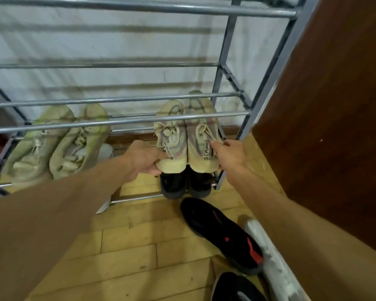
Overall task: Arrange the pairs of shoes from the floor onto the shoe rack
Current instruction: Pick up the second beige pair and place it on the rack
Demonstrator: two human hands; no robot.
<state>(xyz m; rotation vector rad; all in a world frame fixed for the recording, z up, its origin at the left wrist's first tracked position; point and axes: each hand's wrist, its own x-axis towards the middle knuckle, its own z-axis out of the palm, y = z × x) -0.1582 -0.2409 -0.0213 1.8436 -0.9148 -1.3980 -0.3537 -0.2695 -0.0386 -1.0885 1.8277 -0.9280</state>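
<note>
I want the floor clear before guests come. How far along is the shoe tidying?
Done: a pale green pair sits on the rack at left, and a black pair on the lowest tier at right. In hand: the left hand and right hand each grip a heel of the beige pair, at the tier above. Left: a black-and-red shoe and another dark shoe lie on the floor.

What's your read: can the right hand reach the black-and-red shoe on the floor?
Likely yes once freed: the black-and-red shoe lies uncovered beside that forearm, but the right hand grips a beige sneaker.
</note>
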